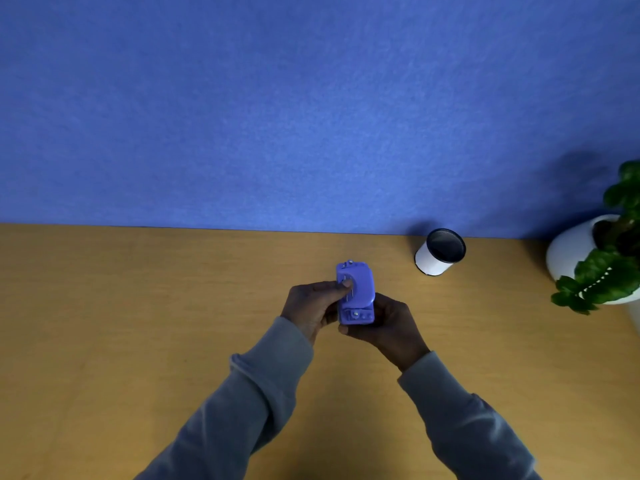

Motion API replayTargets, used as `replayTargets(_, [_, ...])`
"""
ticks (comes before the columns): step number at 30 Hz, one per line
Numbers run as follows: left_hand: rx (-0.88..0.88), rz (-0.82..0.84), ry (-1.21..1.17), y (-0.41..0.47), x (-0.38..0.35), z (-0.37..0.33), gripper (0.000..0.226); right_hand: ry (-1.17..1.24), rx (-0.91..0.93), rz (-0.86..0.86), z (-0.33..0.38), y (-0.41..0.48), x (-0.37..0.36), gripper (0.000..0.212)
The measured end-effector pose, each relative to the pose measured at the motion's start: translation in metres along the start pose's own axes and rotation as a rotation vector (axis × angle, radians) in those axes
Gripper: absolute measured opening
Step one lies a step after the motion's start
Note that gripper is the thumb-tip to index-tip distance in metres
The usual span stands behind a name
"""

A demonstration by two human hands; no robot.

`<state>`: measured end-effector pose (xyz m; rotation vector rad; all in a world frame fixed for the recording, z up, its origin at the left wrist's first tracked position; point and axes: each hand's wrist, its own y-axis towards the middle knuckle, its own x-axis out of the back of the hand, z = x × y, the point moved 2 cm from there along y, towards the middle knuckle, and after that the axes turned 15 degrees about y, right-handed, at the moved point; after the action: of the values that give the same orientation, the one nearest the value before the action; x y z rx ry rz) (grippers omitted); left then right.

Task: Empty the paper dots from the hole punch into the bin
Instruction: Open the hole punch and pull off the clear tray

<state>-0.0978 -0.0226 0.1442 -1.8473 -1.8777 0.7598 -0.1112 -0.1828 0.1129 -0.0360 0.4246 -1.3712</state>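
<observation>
A small purple hole punch (358, 287) is held above the wooden desk (138, 323), near its middle. My left hand (311, 308) grips its left side, thumb pressed on the top face. My right hand (384, 323) cups it from below and from the right. The bin (438, 254), a small white cylinder with a dark inside, stands upright on the desk at the back right, clear of the punch. No paper dots are visible.
A white pot with a green leafy plant (602, 258) stands at the desk's right edge. A blue felt partition (311, 116) rises behind the desk. Grey sleeves cover both forearms.
</observation>
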Motion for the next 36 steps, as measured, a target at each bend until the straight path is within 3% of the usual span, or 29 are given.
replayTargets(7, [-0.049,0.022,0.003,0.000,0.003,0.000,0.021,0.091,-0.049,0.171,0.006,-0.002,0.004,0.066])
replayTargets(10, [-0.053,0.021,0.051,0.001,0.003,-0.001,0.023,0.407,-0.165,0.189,0.012,0.000,-0.004,0.071])
replayTargets(13, [-0.054,0.008,0.155,0.002,0.001,-0.001,0.029,0.836,-0.321,0.090,0.016,0.009,-0.013,0.074])
replayTargets(17, [-0.068,-0.010,0.236,0.001,-0.003,0.002,0.035,1.017,-0.379,-0.029,0.014,0.022,-0.019,0.069])
replayTargets(21, [-0.055,-0.037,0.242,0.001,-0.003,0.003,0.029,1.021,-0.385,-0.039,0.010,0.028,-0.023,0.054])
replayTargets(27, [-0.062,-0.084,0.296,-0.005,-0.002,0.004,0.024,1.019,-0.403,-0.038,0.003,0.024,-0.019,0.048])
replayTargets(33, [-0.328,-0.458,0.600,-0.019,-0.007,-0.005,0.031,1.026,-0.396,-0.092,0.002,0.026,-0.013,0.047])
replayTargets(36, [-0.430,-0.500,0.664,-0.028,-0.023,-0.005,0.045,1.015,-0.386,-0.086,-0.002,0.028,-0.014,0.045])
